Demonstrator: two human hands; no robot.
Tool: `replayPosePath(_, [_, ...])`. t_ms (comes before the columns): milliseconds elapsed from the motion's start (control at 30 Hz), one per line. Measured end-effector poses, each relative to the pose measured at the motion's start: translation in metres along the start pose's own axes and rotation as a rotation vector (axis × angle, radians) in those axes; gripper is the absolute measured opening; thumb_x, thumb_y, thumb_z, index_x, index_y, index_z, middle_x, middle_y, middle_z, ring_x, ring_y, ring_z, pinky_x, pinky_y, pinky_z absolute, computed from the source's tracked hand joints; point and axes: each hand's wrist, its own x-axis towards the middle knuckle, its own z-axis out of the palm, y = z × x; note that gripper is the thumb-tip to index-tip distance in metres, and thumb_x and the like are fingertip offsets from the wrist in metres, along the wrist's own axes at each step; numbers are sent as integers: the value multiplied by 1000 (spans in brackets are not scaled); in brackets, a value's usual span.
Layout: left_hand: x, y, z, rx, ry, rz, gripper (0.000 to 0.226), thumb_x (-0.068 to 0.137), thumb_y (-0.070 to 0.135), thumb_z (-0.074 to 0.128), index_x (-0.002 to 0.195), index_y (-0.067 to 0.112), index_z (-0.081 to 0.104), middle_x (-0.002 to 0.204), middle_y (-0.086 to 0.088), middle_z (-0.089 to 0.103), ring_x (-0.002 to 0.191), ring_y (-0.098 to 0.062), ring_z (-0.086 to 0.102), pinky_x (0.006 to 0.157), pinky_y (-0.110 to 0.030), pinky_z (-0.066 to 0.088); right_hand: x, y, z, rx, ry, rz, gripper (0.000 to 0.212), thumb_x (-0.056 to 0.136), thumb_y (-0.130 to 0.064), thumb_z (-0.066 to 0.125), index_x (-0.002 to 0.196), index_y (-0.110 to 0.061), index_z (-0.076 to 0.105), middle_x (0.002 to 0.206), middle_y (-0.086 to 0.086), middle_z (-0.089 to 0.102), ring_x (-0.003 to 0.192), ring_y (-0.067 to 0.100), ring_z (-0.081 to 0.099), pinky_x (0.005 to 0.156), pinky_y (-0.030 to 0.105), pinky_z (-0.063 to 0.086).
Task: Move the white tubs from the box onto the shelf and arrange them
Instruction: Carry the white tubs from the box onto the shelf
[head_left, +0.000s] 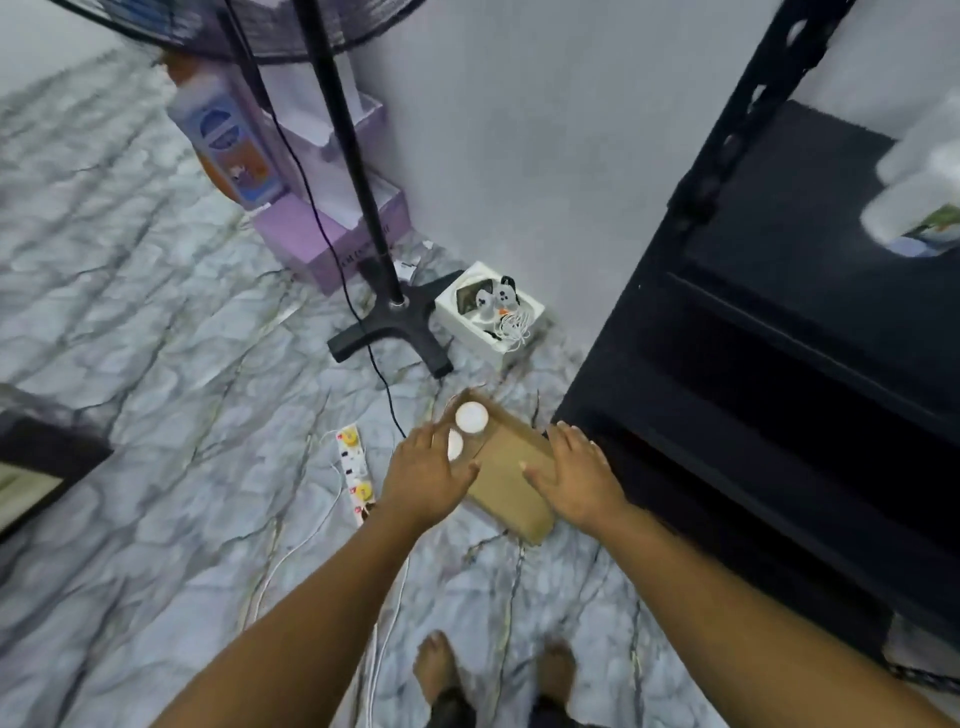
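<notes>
A brown cardboard box (511, 467) lies on the marble floor beside the black shelf (779, 332). Two white tubs show at its far end: one round lid (471, 417) fully visible, a second tub (455, 446) partly hidden behind my left hand. My left hand (423, 475) hovers over the box's left side with fingers spread and relaxed, right by the second tub. My right hand (574, 470) is spread over the box's right side, fingers straight. More white tubs (919, 192) stand blurred on an upper shelf level at the right edge.
A black fan stand (392, 327) with its cable stands behind the box. A white open box of gadgets (488, 312), a purple box (332, 228) and a bottle (228, 140) sit near the wall. A power strip (354, 470) with white cables lies left. My bare feet (493, 670) are below.
</notes>
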Motion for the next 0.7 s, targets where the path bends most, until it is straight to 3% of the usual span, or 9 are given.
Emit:
replayPosePath(167, [67, -64, 94, -50, 112, -27, 86, 74, 68, 25, 133, 9, 48, 130, -12, 53, 121, -29, 47, 99, -36, 36, 108, 19, 96, 17, -14, -116, 84, 81, -69, 36, 145, -16, 27, 150, 7, 31, 140, 23, 25, 116, 39, 19])
replayPosePath(333, [137, -130, 219, -33, 110, -67, 98, 66, 72, 18, 139, 10, 40, 139, -11, 47, 130, -26, 38, 106, -34, 30, 212, 64, 220, -17, -3, -199, 77, 88, -59, 45, 148, -16, 22, 153, 10, 26, 142, 25, 21, 117, 42, 17])
replayPosePath(467, [194, -175, 313, -63, 95, -66, 80, 74, 65, 45, 133, 11, 44, 130, -10, 51, 121, -27, 45, 100, -38, 39, 278, 98, 302, -49, -16, -221, 81, 88, -58, 48, 149, -14, 16, 156, 11, 19, 144, 25, 15, 118, 40, 15])
replayPosePath(533, [222, -194, 357, -62, 83, -66, 74, 80, 55, 58, 136, 10, 41, 135, -11, 48, 124, -29, 43, 102, -40, 39, 309, 116, 337, -50, -6, -248, 81, 87, -58, 50, 148, -13, 19, 155, 12, 22, 143, 26, 19, 117, 41, 18])
replayPosePath(700, [279, -223, 418, 85, 127, -71, 81, 78, 57, 61, 143, 16, 33, 145, -13, 38, 131, -33, 36, 106, -42, 34, 378, 141, 385, -119, 83, -302, 82, 83, -58, 57, 144, -12, 27, 149, 15, 30, 137, 30, 29, 113, 43, 26])
